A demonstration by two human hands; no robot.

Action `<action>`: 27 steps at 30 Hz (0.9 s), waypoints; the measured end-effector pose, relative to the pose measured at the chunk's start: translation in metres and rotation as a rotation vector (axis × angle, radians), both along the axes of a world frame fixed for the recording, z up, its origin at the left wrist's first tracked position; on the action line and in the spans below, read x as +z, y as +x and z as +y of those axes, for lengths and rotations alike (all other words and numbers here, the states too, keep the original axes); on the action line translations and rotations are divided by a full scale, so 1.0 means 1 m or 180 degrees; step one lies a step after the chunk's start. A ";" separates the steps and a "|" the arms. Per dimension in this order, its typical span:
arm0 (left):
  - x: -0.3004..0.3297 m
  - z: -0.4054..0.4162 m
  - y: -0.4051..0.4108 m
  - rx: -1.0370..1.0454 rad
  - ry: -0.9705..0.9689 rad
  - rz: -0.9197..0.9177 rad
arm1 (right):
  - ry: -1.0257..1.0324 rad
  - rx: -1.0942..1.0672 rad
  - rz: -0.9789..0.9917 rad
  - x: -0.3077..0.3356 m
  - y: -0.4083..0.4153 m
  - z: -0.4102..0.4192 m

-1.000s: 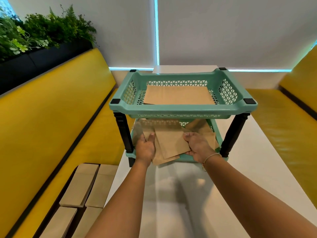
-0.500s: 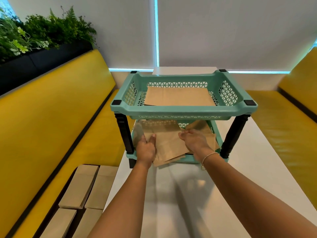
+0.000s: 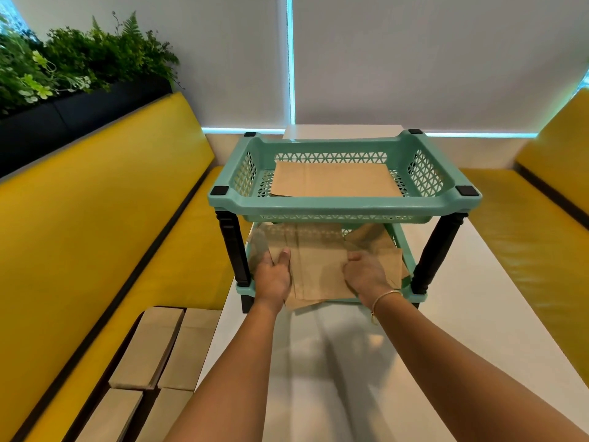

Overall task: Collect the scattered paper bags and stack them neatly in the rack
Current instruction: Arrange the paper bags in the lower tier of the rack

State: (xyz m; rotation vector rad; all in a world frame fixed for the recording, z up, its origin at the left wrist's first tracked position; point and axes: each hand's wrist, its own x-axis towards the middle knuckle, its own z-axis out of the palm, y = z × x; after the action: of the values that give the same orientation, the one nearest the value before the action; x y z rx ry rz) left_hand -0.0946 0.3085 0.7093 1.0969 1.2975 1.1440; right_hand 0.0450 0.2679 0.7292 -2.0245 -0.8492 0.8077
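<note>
Under rack [image 3: 344,205] top tier, loose paper bags [image 3: 318,269] were gripped at both sides by left hand [image 3: 274,275] and right hand [image 3: 366,275], likely for squaring; front edges overhung rack's lower tray; neat bag lay above

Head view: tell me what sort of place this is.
Probably a café or restaurant booth. Yellow padded benches line both sides of a long white table, a planter of greenery tops the left backrest, and roller blinds cover the window behind.

Teal lattice-walled rack [image 3: 344,207], brown paper bags [image 3: 334,183], yellow bench [image 3: 95,218].
</note>
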 end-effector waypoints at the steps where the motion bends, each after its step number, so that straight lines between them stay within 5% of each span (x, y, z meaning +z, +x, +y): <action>1: 0.000 0.000 -0.001 -0.0035 0.0007 -0.0022 | -0.0002 0.0150 -0.0083 0.002 -0.006 -0.001; 9: -0.005 0.002 -0.002 -0.0101 -0.0033 -0.0060 | 0.0081 0.1038 -0.0630 0.011 -0.021 0.000; 15: -0.004 0.001 -0.002 -0.0098 -0.0004 0.0007 | -0.1071 0.1566 -0.2994 0.022 0.031 0.001; 19: -0.006 0.002 -0.003 -0.0113 -0.0002 -0.0043 | -0.1582 0.1689 -0.3082 0.020 0.053 0.003; 27: -0.008 0.004 -0.003 -0.0084 0.0047 -0.0013 | -0.1242 0.1484 -0.3317 0.027 0.043 0.010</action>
State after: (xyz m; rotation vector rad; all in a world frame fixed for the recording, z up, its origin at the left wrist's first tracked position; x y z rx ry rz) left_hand -0.0974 0.3121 0.7018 1.1188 1.2699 1.1372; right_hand 0.0881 0.2779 0.7558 -2.6441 -1.9022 0.0600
